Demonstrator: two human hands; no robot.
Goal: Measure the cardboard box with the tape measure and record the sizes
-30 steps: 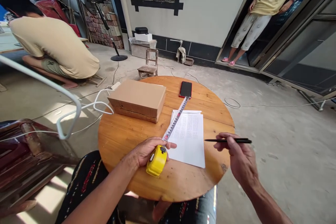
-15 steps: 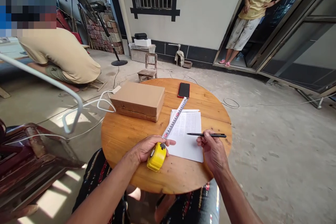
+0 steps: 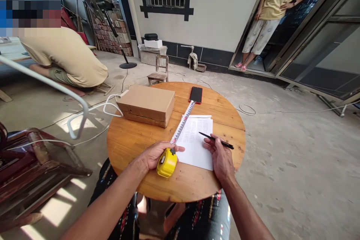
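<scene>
My left hand (image 3: 158, 154) is closed on a yellow tape measure (image 3: 167, 163) near the front of the round wooden table (image 3: 132, 140). Its white blade (image 3: 182, 123) is pulled out and slants away over the left side of some printed paper sheets (image 3: 195, 157), the tip reaching the near edge of a black phone (image 3: 196, 95) with a red rim. Between the fingers of my right hand (image 3: 221, 157) is a black pen (image 3: 225, 144), its tip pointing left above the paper. The right hand is over the sheets' right edge.
A closed cardboard box (image 3: 146, 101) occupies the table's back left. A small wooden chair (image 3: 158, 71) stands behind the table. White cables (image 3: 105, 110) run along the left. One person (image 3: 66, 54) crouches at the left; another (image 3: 281, 11) stands in the doorway.
The pen has tilted, its tip rising and its rear end dropping, as my right hand shifts slightly left. The blade tip has swung a little left. My left hand keeps its hold.
</scene>
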